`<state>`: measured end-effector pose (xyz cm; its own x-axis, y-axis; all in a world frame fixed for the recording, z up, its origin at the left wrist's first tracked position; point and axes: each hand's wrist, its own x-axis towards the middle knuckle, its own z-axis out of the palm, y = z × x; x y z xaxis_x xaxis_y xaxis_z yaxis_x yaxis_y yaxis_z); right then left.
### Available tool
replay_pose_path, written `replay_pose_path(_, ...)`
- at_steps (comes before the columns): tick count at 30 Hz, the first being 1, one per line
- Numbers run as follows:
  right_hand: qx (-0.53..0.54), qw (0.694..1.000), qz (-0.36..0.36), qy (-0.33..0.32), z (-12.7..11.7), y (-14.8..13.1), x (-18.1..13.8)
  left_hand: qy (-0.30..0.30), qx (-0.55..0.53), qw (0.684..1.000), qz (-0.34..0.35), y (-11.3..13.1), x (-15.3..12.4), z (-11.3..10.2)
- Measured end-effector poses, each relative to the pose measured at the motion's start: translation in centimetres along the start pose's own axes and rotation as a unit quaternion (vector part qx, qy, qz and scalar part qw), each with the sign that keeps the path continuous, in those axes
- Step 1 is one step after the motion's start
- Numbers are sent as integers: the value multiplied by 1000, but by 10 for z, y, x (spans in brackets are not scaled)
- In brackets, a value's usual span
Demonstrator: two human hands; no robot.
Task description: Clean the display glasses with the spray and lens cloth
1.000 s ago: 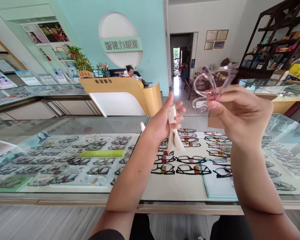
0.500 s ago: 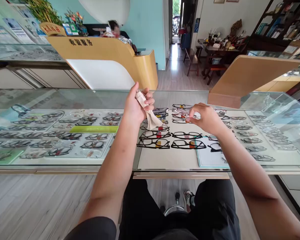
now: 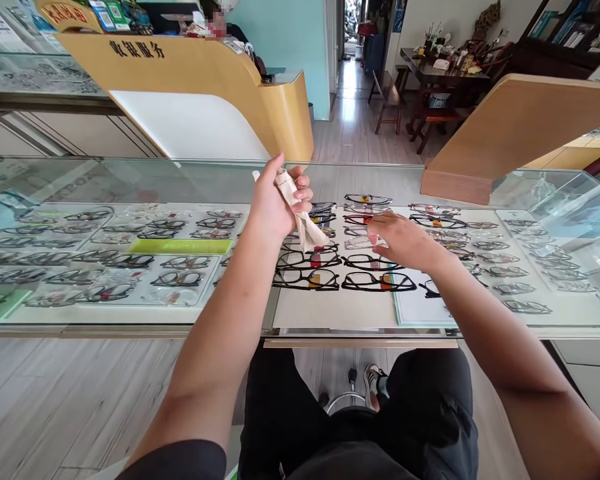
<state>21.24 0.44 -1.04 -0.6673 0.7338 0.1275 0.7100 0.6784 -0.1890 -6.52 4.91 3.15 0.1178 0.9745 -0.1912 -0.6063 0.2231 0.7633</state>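
Observation:
My left hand (image 3: 277, 203) is raised over the glass display counter, its fingers wrapped round a cream cleaning cloth (image 3: 313, 233) that hangs down to the right. My right hand (image 3: 407, 241) reaches palm down over the rows of eyeglasses. Its thumb and fingers close on the right end of a pale, clear-framed pair of eyeglasses (image 3: 356, 243); the exact contact is partly hidden. Just nearer to me lie black-framed eyeglasses (image 3: 379, 283), with another black pair (image 3: 307, 280) to their left. Small coloured tags show on several lenses.
The glass counter (image 3: 145, 313) spans the view, with many more eyeglasses under its left part. A tilted wooden board (image 3: 520, 133) stands at the back right. Beyond is a wooden cashier desk (image 3: 190, 63) with a person behind it. A pale panel (image 3: 423, 303) lies at front right.
The view has tipped downward a little. My right hand has lowered toward the row, and the pale eyeglasses now lie lower, behind the black pairs. My left hand keeps the cloth.

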Motion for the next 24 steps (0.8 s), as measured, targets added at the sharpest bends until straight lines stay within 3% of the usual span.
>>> replay_pose_path(14,-21,999,23,-42,7,-6,6,-27,-14,1000,-4,-6,3,-1)
replay_pose_path(21,-16,997,49,56,-7,-2,-4,-26,-8,1000,-2,-6,1,0)
replay_pose_path(24,-34,997,68,27,-6,-6,-6,-25,-1,1000,-6,-7,-1,3)
